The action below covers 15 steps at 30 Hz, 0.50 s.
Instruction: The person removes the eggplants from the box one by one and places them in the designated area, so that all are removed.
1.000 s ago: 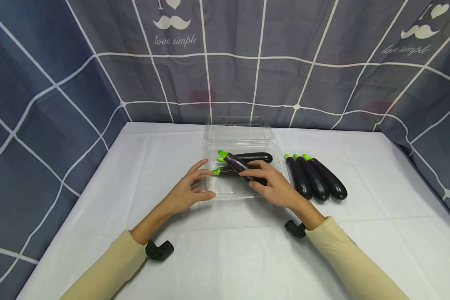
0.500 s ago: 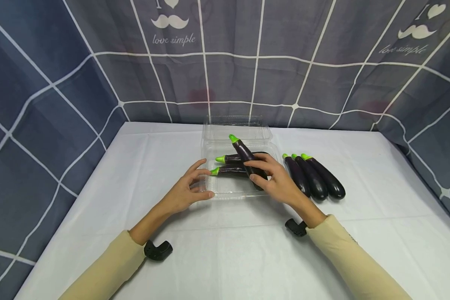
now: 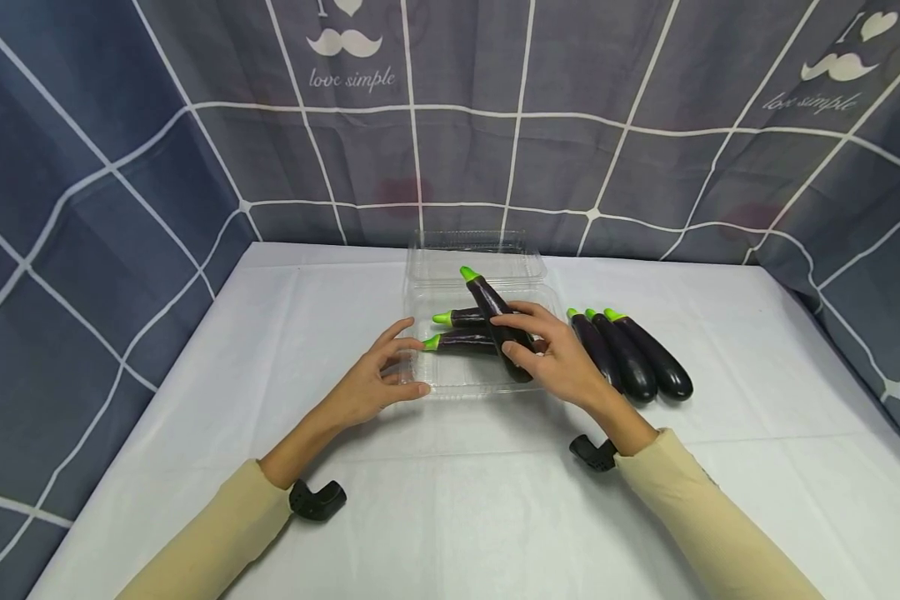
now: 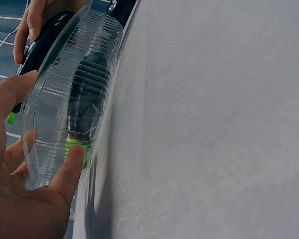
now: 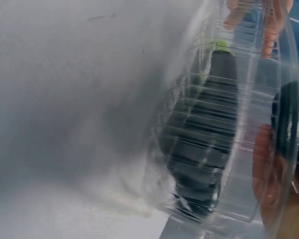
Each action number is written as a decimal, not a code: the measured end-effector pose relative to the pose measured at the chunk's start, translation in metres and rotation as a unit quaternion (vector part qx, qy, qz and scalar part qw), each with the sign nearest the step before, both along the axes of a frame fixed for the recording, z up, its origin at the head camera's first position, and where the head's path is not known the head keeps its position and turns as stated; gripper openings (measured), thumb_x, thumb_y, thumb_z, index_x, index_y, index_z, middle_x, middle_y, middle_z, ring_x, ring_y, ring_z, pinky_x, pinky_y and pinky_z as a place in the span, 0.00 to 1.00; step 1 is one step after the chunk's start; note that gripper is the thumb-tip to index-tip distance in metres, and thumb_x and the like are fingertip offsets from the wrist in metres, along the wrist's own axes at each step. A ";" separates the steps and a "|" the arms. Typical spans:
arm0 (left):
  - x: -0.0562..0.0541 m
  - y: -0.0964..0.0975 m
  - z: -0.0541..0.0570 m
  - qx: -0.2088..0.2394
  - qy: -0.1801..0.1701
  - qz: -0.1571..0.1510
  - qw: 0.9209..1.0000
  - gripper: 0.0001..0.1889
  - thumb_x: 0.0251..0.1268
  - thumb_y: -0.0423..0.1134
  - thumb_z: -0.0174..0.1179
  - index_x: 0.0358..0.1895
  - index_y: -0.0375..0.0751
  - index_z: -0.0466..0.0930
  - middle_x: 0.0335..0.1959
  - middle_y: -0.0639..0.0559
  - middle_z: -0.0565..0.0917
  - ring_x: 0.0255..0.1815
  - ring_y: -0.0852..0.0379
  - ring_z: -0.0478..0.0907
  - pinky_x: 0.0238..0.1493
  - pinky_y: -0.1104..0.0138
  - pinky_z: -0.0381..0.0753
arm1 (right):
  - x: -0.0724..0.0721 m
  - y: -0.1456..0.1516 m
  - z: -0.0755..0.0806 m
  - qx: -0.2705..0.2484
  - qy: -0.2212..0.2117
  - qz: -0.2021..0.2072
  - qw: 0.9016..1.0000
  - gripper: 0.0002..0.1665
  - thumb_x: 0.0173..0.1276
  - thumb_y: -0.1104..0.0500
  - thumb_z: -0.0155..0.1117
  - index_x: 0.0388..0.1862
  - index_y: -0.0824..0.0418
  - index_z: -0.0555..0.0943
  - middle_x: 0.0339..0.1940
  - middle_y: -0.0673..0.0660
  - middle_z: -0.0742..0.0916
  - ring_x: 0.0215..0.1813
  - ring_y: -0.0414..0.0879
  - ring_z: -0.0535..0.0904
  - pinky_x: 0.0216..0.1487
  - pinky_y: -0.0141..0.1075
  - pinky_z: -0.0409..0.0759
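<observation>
A clear plastic clamshell container (image 3: 450, 383) stands on the table with its lid raised at the back. Two dark eggplants lie crosswise in it: a front eggplant (image 3: 465, 342) and a back eggplant (image 3: 462, 317), green stems to the left. My right hand (image 3: 551, 350) grips a third eggplant (image 3: 487, 300) by its thick end, slanted over those two, stem pointing away. At the container's front left corner my left hand (image 3: 375, 379) holds the wall. Its thumb (image 4: 70, 172) presses the outside and a finger reaches the rim. The held eggplant covers the others' right parts.
Several eggplants, three in a row (image 3: 630, 358), lie side by side right of the container, stems away from me. A white cloth (image 3: 450, 500) covers the table. A grey checked curtain (image 3: 465, 158) stands behind and at both sides.
The right hand has turned the held eggplant, its stem end swinging away and to the right. Between half a second ago and now it has barely moved. My left hand stays put.
</observation>
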<state>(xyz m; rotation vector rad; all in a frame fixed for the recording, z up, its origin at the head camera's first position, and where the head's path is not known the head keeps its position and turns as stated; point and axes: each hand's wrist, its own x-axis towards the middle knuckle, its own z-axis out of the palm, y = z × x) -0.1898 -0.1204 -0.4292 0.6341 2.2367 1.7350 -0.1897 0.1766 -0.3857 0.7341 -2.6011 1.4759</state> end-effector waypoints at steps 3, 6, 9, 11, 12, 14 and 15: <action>0.000 0.000 0.000 0.001 -0.002 0.001 1.000 0.31 0.59 0.35 0.72 0.64 0.33 0.71 0.80 0.53 0.46 0.72 0.38 0.59 0.66 0.51 0.70 | 0.002 0.000 0.002 -0.001 0.001 0.003 1.000 0.20 0.72 0.60 0.62 0.61 0.57 0.81 0.69 0.54 0.73 0.68 0.49 0.69 0.43 0.43 0.78; 0.000 -0.001 0.000 0.001 -0.002 0.002 1.000 0.31 0.59 0.35 0.72 0.65 0.33 0.71 0.80 0.53 0.46 0.72 0.38 0.59 0.66 0.51 0.70 | 0.005 0.002 0.005 0.000 0.005 0.002 1.000 0.19 0.72 0.61 0.63 0.61 0.57 0.81 0.69 0.54 0.74 0.68 0.49 0.69 0.45 0.44 0.79; 0.000 -0.001 0.000 -0.002 -0.001 0.003 1.000 0.31 0.59 0.35 0.72 0.65 0.33 0.71 0.80 0.53 0.46 0.72 0.39 0.60 0.66 0.51 0.70 | 0.009 0.005 0.008 0.005 0.008 0.000 1.000 0.19 0.71 0.62 0.63 0.60 0.57 0.82 0.68 0.54 0.75 0.68 0.49 0.70 0.45 0.44 0.79; 0.000 0.000 0.000 -0.004 -0.001 0.004 1.000 0.31 0.59 0.36 0.72 0.65 0.34 0.71 0.80 0.53 0.46 0.71 0.40 0.60 0.66 0.51 0.70 | 0.011 0.008 0.009 0.009 0.008 -0.002 1.000 0.19 0.71 0.62 0.64 0.59 0.56 0.82 0.67 0.54 0.76 0.67 0.48 0.70 0.45 0.43 0.79; 0.000 0.000 0.000 -0.006 -0.001 0.005 1.000 0.31 0.59 0.37 0.72 0.65 0.34 0.71 0.80 0.54 0.46 0.71 0.40 0.60 0.66 0.51 0.70 | 0.011 0.009 0.009 0.011 0.007 -0.002 1.000 0.19 0.70 0.62 0.64 0.59 0.56 0.82 0.67 0.54 0.76 0.66 0.49 0.71 0.44 0.43 0.79; 0.000 0.000 0.000 -0.008 0.000 0.005 1.000 0.31 0.59 0.37 0.72 0.65 0.35 0.71 0.80 0.54 0.46 0.71 0.41 0.60 0.66 0.51 0.70 | 0.013 0.012 0.010 0.013 0.004 -0.003 1.000 0.19 0.70 0.62 0.64 0.59 0.56 0.83 0.67 0.54 0.76 0.66 0.49 0.71 0.45 0.44 0.80; 0.000 0.000 0.000 -0.008 0.000 0.005 1.000 0.31 0.60 0.37 0.72 0.65 0.35 0.71 0.80 0.54 0.46 0.71 0.41 0.60 0.66 0.51 0.70 | 0.014 0.014 0.010 0.013 0.003 -0.002 1.000 0.19 0.70 0.62 0.64 0.59 0.56 0.83 0.66 0.54 0.76 0.66 0.49 0.71 0.45 0.44 0.81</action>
